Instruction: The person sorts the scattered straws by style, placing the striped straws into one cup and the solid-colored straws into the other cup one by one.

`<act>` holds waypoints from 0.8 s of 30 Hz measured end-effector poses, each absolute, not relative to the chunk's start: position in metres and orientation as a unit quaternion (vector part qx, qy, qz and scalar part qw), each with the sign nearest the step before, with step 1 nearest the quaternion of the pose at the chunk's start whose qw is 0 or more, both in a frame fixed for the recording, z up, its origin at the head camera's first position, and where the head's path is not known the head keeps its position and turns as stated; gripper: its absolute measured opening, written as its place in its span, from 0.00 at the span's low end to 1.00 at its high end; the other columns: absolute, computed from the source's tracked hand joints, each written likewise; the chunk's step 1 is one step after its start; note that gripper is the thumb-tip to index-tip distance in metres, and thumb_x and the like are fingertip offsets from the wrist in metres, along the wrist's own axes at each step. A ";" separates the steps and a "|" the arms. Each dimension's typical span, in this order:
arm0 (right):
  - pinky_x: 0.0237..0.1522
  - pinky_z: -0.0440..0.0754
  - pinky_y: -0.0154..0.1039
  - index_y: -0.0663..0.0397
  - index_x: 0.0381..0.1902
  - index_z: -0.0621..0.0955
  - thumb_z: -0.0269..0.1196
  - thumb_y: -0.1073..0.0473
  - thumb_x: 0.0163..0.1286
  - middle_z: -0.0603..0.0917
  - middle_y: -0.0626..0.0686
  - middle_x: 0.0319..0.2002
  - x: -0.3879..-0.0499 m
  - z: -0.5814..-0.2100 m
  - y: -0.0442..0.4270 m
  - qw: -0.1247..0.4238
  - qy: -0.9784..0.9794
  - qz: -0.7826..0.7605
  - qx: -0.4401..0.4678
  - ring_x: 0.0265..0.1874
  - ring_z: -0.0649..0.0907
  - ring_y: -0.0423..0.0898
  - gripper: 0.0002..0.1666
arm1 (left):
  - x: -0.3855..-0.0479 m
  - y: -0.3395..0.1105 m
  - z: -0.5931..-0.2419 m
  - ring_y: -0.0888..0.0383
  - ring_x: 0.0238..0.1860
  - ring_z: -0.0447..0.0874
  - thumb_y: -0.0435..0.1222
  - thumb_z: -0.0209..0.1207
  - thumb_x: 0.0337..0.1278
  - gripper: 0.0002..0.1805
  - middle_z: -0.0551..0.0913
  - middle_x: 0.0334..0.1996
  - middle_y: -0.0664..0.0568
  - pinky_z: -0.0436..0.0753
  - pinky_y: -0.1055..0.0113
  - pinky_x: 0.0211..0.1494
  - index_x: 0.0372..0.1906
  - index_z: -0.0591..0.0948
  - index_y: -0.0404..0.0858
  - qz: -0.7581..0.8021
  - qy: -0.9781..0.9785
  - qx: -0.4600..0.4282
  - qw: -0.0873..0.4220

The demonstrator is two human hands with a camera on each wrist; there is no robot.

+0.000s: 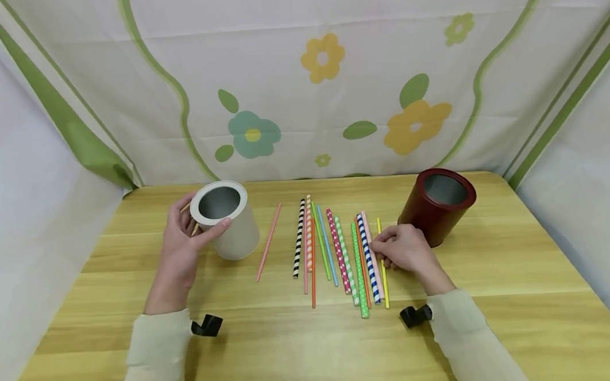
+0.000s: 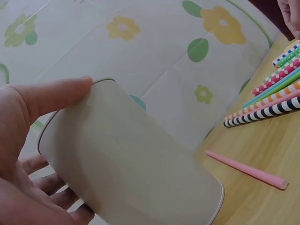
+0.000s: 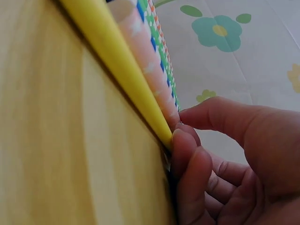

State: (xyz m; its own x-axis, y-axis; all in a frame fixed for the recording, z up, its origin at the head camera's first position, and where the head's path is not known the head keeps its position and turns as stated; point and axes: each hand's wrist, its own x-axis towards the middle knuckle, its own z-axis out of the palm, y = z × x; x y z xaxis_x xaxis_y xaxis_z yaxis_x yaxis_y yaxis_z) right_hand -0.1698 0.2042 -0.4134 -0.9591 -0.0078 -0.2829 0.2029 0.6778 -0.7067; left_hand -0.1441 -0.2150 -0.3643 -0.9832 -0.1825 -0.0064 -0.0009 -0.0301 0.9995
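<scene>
In the head view, my left hand [image 1: 179,257] holds a white can [image 1: 241,234] at the left. Its thumb lies against the front near the rim, and its fingers curl round the far side. Right of centre, the thumb and fingertips of my right hand [image 1: 403,248] come together at a pale pink straw [image 1: 367,224]. In the right wrist view, white stars show on this pink straw [image 3: 143,61], and a plain yellow straw [image 3: 112,56] runs beside it under the fingers. The fingers hide part of both straws.
A dark red can [image 1: 431,224] stands just beyond the right hand. Several patterned and plain straws lie roughly parallel mid-table, among them a black-striped straw [image 1: 299,239]. One thin pink straw [image 1: 268,242] lies apart near the white can. A flowered curtain [image 1: 288,59] hangs behind.
</scene>
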 end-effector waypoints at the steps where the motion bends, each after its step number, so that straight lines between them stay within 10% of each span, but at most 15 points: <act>1: 0.26 0.85 0.37 0.58 0.44 0.88 0.71 0.51 0.71 0.89 0.51 0.26 -0.170 -0.414 0.204 0.130 0.908 -0.395 0.053 0.21 0.85 0.44 0.15 | -0.144 -0.215 -0.365 0.57 0.77 0.66 0.28 0.74 0.61 0.49 0.71 0.74 0.56 0.67 0.65 0.81 0.81 0.60 0.48 -0.714 -0.694 0.066 0.065; 24: 0.26 0.83 0.36 0.55 0.40 0.89 0.71 0.48 0.66 0.89 0.50 0.25 -0.170 -0.413 0.200 0.123 0.917 -0.370 0.080 0.22 0.86 0.43 0.15 | -0.142 -0.212 -0.362 0.54 0.82 0.60 0.29 0.74 0.63 0.51 0.67 0.78 0.53 0.55 0.51 0.90 0.83 0.57 0.48 -0.716 -0.693 0.062 0.059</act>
